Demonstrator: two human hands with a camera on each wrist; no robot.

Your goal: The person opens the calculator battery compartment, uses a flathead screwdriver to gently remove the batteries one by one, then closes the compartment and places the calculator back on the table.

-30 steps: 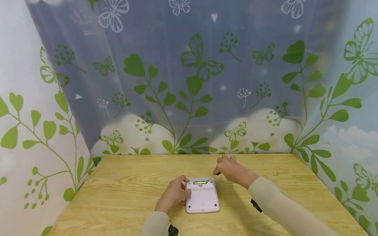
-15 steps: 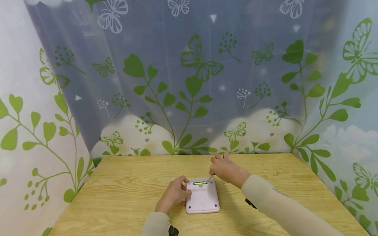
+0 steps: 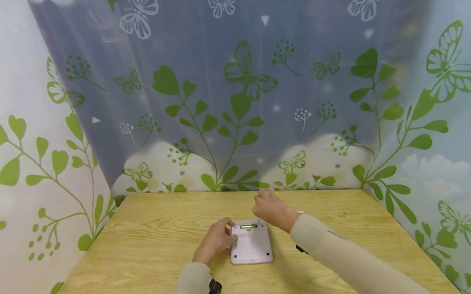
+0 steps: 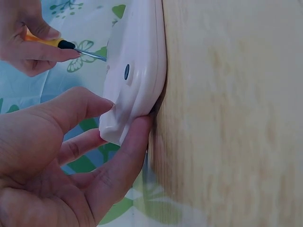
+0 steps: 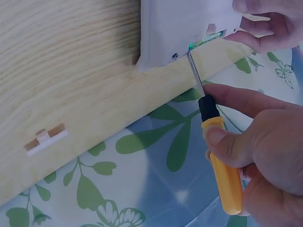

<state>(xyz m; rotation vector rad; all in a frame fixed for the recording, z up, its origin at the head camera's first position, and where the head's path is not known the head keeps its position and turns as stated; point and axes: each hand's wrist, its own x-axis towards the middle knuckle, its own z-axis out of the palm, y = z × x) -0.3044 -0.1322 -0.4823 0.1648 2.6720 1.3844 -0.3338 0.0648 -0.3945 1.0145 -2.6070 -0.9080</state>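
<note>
A flat pale pink device [image 3: 251, 248], which looks like a calculator, lies back side up on the table. Its narrow battery slot [image 5: 206, 40] is uncovered, and a green battery [image 3: 248, 226] shows inside. My left hand [image 3: 215, 238] grips the device's left edge, thumb on the back and a finger low at the side in the left wrist view. In my right hand [image 3: 274, 210] is a screwdriver [image 5: 222, 170] with a yellow and black handle. Its metal shaft slants down to the slot's end nearest that hand; the very tip is hard to make out.
A small pale battery cover [image 5: 47, 139] lies on the wooden table [image 3: 164, 236], to the right of the device. Behind the table's far edge hangs a blue curtain [image 3: 188, 135] with leaves and butterflies, and printed cloth stands at both sides.
My right hand has moved left and slightly away, tipping the screwdriver steeper with its end still at the slot. The small cover has come into sight beside the right wrist. My left hand stays put.
</note>
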